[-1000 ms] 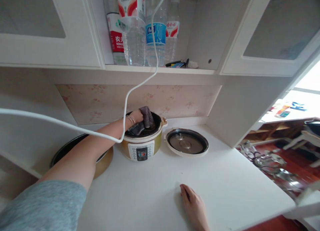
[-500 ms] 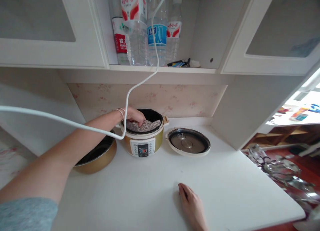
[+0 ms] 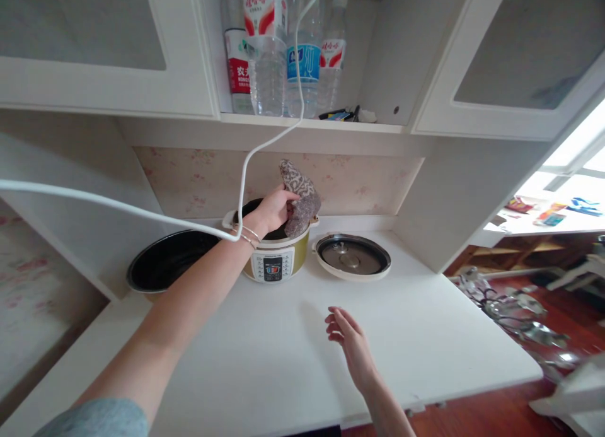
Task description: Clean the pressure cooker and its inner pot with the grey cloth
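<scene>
My left hand (image 3: 270,210) is closed on a brown patterned cloth (image 3: 299,196), held up above the open gold rice cooker (image 3: 275,260) at the back of the white counter (image 3: 425,336). Bracelets circle that wrist. My right hand (image 3: 348,337) hovers just over the counter in front, fingers apart and holding nothing. The cooker's lid (image 3: 352,256) lies upside down to the right of the cooker. A black-lined inner pot (image 3: 165,268) sits to the cooker's left.
A white cable (image 3: 246,172) hangs from the shelf and runs left across my left arm. Several plastic water bottles (image 3: 267,52) stand on the shelf above. White cabinet doors flank the shelf. Metal clutter (image 3: 515,311) lies lower right past the counter's edge.
My left hand has lifted the cloth out of the cooker and up above its rim. My right hand has risen off the counter and its fingers have spread.
</scene>
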Available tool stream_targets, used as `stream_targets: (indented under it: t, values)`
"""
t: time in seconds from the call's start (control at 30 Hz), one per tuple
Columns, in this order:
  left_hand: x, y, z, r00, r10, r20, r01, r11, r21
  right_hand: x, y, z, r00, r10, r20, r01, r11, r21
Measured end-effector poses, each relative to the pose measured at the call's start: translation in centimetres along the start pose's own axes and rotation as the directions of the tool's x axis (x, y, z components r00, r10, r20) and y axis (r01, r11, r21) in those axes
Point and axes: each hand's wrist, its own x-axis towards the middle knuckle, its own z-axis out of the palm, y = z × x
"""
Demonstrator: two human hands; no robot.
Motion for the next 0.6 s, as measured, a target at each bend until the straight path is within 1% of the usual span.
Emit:
stream_targets:
  t: [0.07,0.13,0.2,0.27,0.33,0.4,0.5,0.57,0.6]
  values:
    - [-1.1,0.2,1.4,0.998,0.026,0.050,-0.023,0.998,-0.057,-0.5,-1.4,1.1,0.997,0.020,0.073,-0.032,0.986,0.164]
    - [-2.2,-0.2,2.6,0.994,0.037,0.104,-0.029,0.996,-0.083,-1.0,-2.6,1.8,0.989,0.040,0.145,-0.080,0.956,0.282]
    - [-3.5,-1.4,3.6,0.987,0.025,0.156,-0.008,0.994,-0.106,-1.7,-3.7,2.2,0.980,0.038,0.197,-0.110,0.923,0.368]
    - [-4.9,-3.6,4.2,0.982,-0.016,0.187,0.046,0.987,-0.156,-2.4,-4.2,2.1,0.977,0.020,0.213,-0.113,0.893,0.437]
    - [-6.6,-6.8,4.3,0.977,-0.085,0.194,0.128,0.966,-0.224,-2.9,-3.9,1.4,0.982,0.003,0.187,-0.094,0.872,0.480]
    - [-8.5,-10.9,3.9,0.965,-0.167,0.200,0.219,0.937,-0.273,-3.1,-2.8,0.3,0.993,0.004,0.118,-0.060,0.876,0.479]
    - [-11.3,-17.4,2.5,0.929,-0.311,0.199,0.356,0.896,-0.265,-2.8,-0.3,-1.9,0.998,0.068,-0.002,-0.062,0.928,0.366]
    - [-12.9,-21.1,1.1,0.916,-0.377,0.140,0.401,0.878,-0.262,-2.5,1.2,-3.3,0.989,0.126,-0.077,-0.101,0.958,0.267]
    - [-13.6,-22.4,0.4,0.902,-0.415,0.119,0.432,0.867,-0.248,-2.3,1.7,-4.0,0.983,0.145,-0.116,-0.116,0.967,0.228]
